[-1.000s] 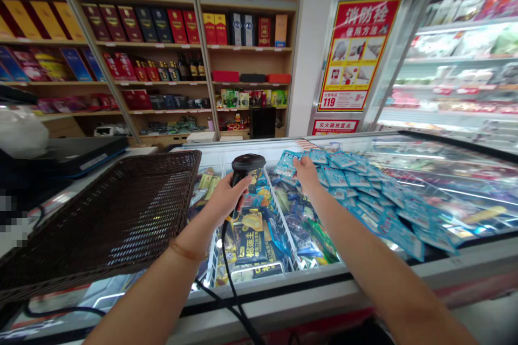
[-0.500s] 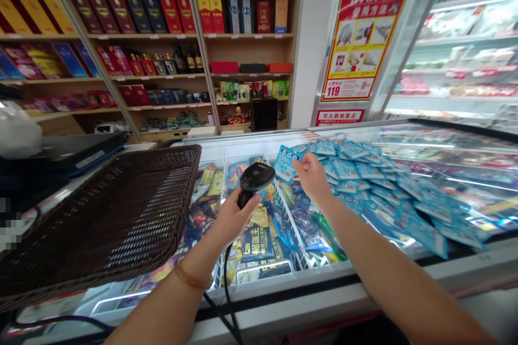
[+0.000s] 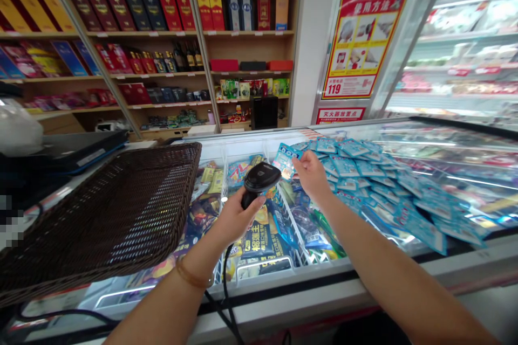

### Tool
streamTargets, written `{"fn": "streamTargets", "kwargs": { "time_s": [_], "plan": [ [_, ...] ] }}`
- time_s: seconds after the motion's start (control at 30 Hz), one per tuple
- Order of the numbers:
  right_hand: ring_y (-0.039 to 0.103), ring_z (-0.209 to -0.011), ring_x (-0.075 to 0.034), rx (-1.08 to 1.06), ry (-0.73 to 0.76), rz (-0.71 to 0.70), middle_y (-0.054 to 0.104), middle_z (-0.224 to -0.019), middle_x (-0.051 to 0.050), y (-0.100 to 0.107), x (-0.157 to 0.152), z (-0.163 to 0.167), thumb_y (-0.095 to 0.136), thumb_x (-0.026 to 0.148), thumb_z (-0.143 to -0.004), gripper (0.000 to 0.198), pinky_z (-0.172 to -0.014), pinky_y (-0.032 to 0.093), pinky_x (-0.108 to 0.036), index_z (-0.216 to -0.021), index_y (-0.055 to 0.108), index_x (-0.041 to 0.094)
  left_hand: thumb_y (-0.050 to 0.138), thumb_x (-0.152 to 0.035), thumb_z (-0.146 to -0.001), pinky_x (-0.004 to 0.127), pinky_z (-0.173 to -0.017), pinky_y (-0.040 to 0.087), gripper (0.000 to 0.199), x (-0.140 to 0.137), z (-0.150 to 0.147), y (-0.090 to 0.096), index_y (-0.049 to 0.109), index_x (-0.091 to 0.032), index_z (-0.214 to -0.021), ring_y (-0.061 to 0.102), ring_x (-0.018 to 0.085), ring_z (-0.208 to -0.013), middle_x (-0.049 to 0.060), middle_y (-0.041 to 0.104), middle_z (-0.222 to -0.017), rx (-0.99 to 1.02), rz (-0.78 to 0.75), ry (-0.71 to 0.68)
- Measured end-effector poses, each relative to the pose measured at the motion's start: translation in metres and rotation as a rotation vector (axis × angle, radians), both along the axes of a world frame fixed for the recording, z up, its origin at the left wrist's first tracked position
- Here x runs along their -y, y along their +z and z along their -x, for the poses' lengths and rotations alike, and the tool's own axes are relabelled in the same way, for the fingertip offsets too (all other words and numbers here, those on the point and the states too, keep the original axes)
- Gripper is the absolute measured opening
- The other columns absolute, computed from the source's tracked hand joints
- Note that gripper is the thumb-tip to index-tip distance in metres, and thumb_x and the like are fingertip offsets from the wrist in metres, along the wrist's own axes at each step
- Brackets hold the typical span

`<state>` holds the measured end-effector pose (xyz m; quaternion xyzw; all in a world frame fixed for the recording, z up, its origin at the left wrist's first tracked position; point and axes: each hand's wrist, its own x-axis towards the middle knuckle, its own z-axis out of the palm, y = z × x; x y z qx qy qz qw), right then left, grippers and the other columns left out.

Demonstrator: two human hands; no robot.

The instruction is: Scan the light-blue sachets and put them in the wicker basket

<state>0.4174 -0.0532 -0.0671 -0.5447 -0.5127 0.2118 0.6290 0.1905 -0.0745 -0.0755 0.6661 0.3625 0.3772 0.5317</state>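
My left hand (image 3: 237,215) is wrapped round the handle of a black barcode scanner (image 3: 262,177), whose head points right. A light-blue packet (image 3: 285,161) is pinched at its right edge between the thumb and fingers of my right hand (image 3: 311,175). The packet is tilted and faces the scanner, a short way from its front. To the right of that hand a large pile of similar blue packets (image 3: 364,172) lies spread on the glass top of a chest freezer (image 3: 457,159).
A brown wicker basket (image 3: 113,210) stands at the left on the freezer. Below the glass, wire-divided compartments hold wrapped goods (image 3: 259,240). The scanner's black cable (image 3: 226,291) hangs over the front edge. Shelves with boxes (image 3: 162,13) and a red poster (image 3: 368,32) are behind.
The scanner in my left hand has shifted slightly right, closer to the packet. The packet has tilted a little, and a bright patch of light now shows on it.
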Motion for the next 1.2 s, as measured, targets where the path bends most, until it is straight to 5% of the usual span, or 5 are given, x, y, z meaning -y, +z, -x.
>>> {"fn": "streamTargets", "kwargs": {
  "time_s": [0.23, 0.93, 1.1, 1.2],
  "plan": [
    [0.047, -0.056, -0.015, -0.022, -0.008, 0.022, 0.036, -0.06, 0.006, -0.002, -0.004, -0.006, 0.06, 0.059, -0.076, 0.04, -0.056, 0.056, -0.034, -0.078, 0.035, 0.027, 0.066, -0.067, -0.076, 0.022, -0.038, 0.032, 0.05, 0.002, 0.003, 0.001, 0.052, -0.02, -0.085, 0.038, 0.008, -0.035, -0.007, 0.047, -0.044, 0.027, 0.018, -0.08],
    [0.05, -0.058, -0.015, -0.057, -0.025, 0.017, 0.039, -0.06, 0.007, -0.004, -0.009, -0.013, 0.061, 0.057, -0.075, 0.039, -0.057, 0.057, -0.032, -0.078, 0.036, 0.027, 0.061, -0.067, -0.08, 0.022, -0.04, 0.033, 0.048, 0.007, 0.006, 0.004, 0.049, -0.02, -0.085, 0.039, 0.008, -0.036, -0.008, 0.046, -0.045, -0.044, -0.011, -0.14],
    [0.052, -0.059, -0.015, -0.138, -0.031, 0.039, 0.041, -0.061, 0.007, -0.01, -0.014, -0.016, 0.063, 0.055, -0.072, 0.038, -0.058, 0.057, -0.033, -0.078, 0.037, 0.027, 0.062, -0.066, -0.079, 0.021, -0.039, 0.033, 0.048, 0.008, 0.002, 0.008, 0.05, -0.02, -0.086, 0.041, 0.006, -0.036, -0.008, 0.049, -0.053, 0.037, 0.004, -0.094],
    [0.05, -0.058, -0.014, -0.238, -0.022, 0.076, 0.041, -0.061, 0.008, -0.006, -0.022, -0.012, 0.065, 0.052, -0.07, 0.038, -0.056, 0.057, -0.032, -0.078, 0.038, 0.027, 0.064, -0.063, -0.079, 0.022, -0.037, 0.035, 0.046, 0.013, 0.003, 0.026, 0.048, -0.021, -0.09, 0.045, 0.006, -0.036, -0.007, 0.055, -0.065, 0.14, 0.024, 0.006]
  ]
}}
